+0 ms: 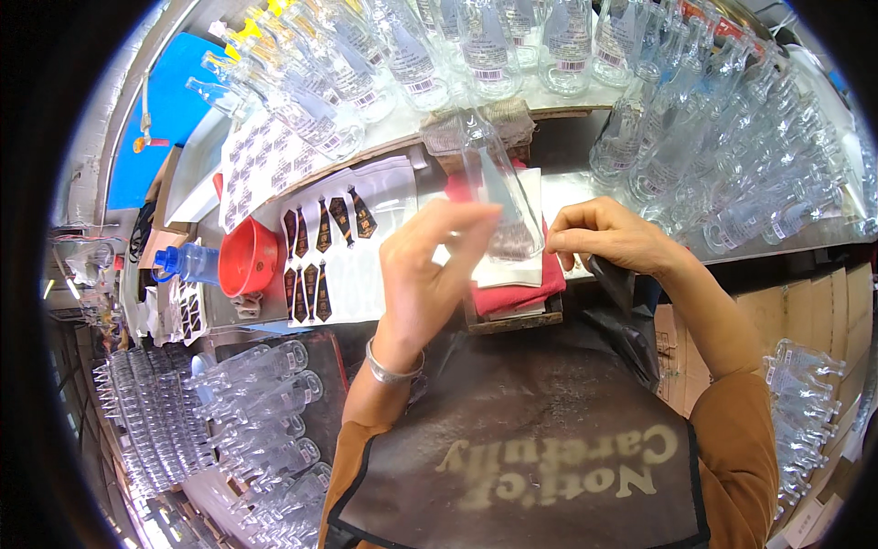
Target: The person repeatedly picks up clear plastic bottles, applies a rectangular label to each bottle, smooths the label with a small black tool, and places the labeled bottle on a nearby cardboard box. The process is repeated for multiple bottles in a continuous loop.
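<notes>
A clear glass bottle lies on a pad of white and red cloth, its neck toward a cloth-wrapped block. Over the bottle's left side is my left hand, blurred, with thumb and fingers drawn together; whatever they pinch cannot be made out. My right hand is at the bottle's base on the right, fingers curled and closed. A dark flat piece shows just below it; whether I hold it is unclear. Left of the bottle, dark tie-shaped decals lie on a white sheet.
A red bowl and a blue-capped plastic bottle stand at the left. Printed glass bottles crowd the far shelf and the right side. More bottles lie stacked at lower left. Cardboard is at right.
</notes>
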{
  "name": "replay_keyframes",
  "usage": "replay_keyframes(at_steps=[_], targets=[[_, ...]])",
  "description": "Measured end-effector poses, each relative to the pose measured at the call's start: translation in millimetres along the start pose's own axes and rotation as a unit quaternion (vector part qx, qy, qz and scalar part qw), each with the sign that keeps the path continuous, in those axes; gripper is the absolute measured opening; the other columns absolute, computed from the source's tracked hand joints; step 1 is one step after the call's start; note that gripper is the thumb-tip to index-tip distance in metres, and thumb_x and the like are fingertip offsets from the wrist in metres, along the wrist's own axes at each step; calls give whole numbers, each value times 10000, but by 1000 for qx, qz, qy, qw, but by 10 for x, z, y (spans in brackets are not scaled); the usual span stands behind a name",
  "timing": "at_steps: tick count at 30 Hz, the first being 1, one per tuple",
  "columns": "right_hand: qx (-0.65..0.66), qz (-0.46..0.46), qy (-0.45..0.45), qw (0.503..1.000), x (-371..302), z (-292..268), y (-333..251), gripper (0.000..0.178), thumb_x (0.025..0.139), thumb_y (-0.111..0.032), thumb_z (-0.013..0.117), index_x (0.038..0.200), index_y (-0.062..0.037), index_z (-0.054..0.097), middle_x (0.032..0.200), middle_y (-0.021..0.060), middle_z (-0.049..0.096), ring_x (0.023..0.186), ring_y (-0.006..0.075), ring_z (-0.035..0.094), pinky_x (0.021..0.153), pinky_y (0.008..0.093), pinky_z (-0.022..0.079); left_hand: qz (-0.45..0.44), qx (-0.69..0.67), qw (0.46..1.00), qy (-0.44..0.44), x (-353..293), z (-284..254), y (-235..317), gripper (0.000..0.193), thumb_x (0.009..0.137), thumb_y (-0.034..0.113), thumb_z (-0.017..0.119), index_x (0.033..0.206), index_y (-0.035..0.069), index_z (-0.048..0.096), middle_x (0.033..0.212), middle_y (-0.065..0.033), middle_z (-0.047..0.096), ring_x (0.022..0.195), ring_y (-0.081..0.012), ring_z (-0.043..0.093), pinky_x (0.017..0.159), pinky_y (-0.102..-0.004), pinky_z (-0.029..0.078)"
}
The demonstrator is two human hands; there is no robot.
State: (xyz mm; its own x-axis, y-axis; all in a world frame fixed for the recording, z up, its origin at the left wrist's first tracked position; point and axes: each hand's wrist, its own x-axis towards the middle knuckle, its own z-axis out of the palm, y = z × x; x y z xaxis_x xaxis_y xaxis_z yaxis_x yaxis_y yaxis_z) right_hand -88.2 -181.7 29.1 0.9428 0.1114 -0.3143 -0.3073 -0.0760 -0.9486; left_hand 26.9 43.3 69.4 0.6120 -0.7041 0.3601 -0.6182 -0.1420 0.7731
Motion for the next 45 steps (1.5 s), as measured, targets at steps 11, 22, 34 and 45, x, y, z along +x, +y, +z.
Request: replay_keyframes(at_steps=[11,22,34,45], targets=[[-20,-98,156,983,195,47,244,315,976,-240,652,1157,18,637,985,30,656,766,42,595,644,235,476,-72,69,987,128,426,461,-692,222,855,104,749,1056,32,688,868,-55,647,722,-128,624,653,-292,498],[-110,-114,219,963,635,192,328,567,970,-387,662,1316,51,562,1151,159,660,958,176,655,797,319,539,46,126,988,82,90,470,-790,501,879,114,713,1368,89,606,1546,-220,373,1413,-380,392,1135,-450,349],[-57,-108,205,971,486,340,434,704,949,-468,617,1380,78,509,1333,279,598,1225,336,604,1030,391,462,-25,-111,993,16,-111,453,-781,492,971,126,637,1449,69,533,1603,-170,323,1440,-269,381,1018,-321,460],[-85,-122,230,962,533,425,490,567,1015,-400,585,1347,58,547,1174,143,680,1061,175,615,894,310,504,-15,-19,1000,-1,-124,433,-785,451,1001,135,592,1443,64,536,1592,-162,339,1419,-252,405,959,-300,513]])
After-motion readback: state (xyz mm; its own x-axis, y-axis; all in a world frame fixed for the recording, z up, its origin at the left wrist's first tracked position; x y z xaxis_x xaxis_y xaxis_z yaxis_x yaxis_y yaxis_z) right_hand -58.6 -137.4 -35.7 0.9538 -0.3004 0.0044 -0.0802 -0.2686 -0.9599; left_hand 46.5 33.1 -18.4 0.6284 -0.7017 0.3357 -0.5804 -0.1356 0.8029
